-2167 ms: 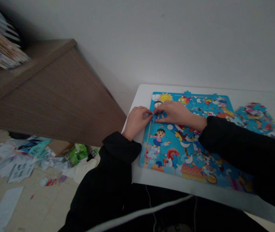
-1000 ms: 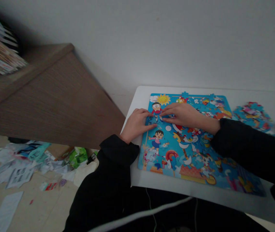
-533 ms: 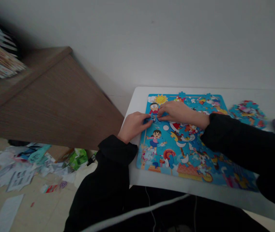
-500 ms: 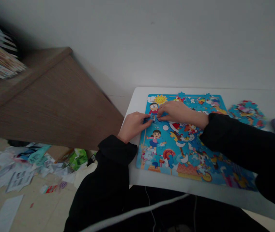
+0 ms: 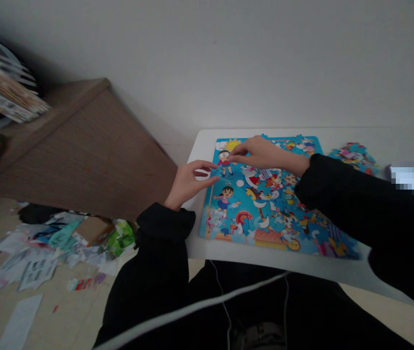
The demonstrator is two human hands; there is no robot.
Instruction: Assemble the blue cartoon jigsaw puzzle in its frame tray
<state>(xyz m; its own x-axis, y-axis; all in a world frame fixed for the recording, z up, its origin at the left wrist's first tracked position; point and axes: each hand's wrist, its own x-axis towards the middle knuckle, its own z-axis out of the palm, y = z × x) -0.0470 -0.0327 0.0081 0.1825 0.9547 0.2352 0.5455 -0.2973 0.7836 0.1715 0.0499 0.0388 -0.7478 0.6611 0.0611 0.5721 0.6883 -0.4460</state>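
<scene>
A blue cartoon jigsaw puzzle (image 5: pixel 232 211) lies in its flat board on the white table. My left hand (image 5: pixel 189 182) is at the board's left edge, thumb and fingers apart around a gap, with no piece between them. Over the upper left part of the puzzle is my right hand (image 5: pixel 260 154), its thumb and forefinger curved and slightly apart beside the boy figure (image 5: pixel 224 163); I see no piece in them. The boy's head, red top and legs line up. Below him is a girl figure (image 5: pixel 224 199). My right hand and sleeve hide part of the board.
A heap of loose puzzle pieces (image 5: pixel 354 156) lies to the right of the board, near a phone with a blurred screen (image 5: pixel 413 180). A brown wooden cabinet (image 5: pixel 83 155) stands at left with books (image 5: pixel 6 92) on it. Papers and wrappers (image 5: pixel 61 238) litter the floor. A white cable (image 5: pixel 192 307) crosses my lap.
My fingers were together at the boy figure's legs; both hands have since drawn back, the left opening leftward and the right lifting. The legs now show in line. The view has shifted.
</scene>
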